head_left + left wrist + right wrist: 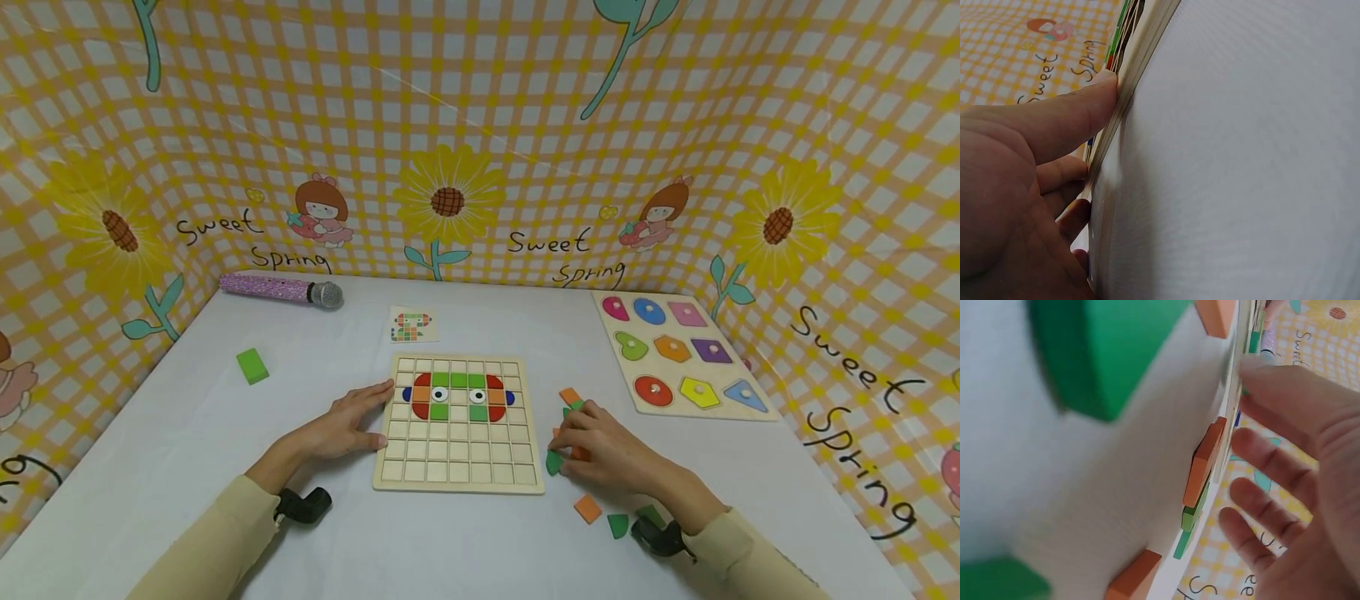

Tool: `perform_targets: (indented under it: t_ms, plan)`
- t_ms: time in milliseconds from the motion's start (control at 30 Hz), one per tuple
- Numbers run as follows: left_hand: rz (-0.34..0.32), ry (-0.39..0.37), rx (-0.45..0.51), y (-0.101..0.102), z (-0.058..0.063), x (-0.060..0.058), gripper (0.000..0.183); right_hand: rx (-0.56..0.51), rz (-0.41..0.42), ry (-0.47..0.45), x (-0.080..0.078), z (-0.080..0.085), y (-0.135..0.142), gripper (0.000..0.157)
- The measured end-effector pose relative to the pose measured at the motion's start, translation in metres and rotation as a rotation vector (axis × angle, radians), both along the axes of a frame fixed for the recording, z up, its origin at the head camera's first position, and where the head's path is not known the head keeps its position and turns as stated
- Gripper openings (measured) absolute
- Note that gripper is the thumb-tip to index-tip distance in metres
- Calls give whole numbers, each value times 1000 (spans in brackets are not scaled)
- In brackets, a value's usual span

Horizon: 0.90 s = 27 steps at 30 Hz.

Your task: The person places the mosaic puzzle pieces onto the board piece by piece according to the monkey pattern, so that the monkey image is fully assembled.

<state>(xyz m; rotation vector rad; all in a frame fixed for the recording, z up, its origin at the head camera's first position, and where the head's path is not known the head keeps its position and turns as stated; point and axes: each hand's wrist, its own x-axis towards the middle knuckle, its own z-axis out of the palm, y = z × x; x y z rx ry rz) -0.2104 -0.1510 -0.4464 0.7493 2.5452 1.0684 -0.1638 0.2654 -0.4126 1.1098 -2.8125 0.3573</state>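
My left hand (341, 429) rests at the left edge of a wooden grid board (459, 482), its thumb and straight fingers touching the rim. On the board, red, orange, green and blue pieces surround two round eye pieces (439, 395). Beyond the board's right edge, my right hand (611, 450) reaches down over loose pieces. Its thumb and index finger pinch a green rounded piece (553, 462); the other fingers are spread in the right wrist view. Partly hidden under this hand are orange pieces (570, 397) and green ones.
Near my right wrist lie an orange square (588, 509) and a green rounded piece (618, 526). A pattern card (414, 325) sits behind the board. Farther out are a shape puzzle (626, 379) at right, a glittery microphone (281, 290) at back left and a green block (252, 366).
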Motion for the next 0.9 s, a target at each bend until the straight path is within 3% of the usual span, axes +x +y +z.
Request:
perform_targets:
  t_ms: [233,600,900]
  plan:
    - [1,-4,-3,0,0,1,79,-103,71,54,-5,7,-22,22]
    - [0,-7,3,0,0,1,78,-161,136,110,-19,12,-90,25]
    - [-3,-3,0,0,1,1,78,-149,30,44,-26,5,-139,25]
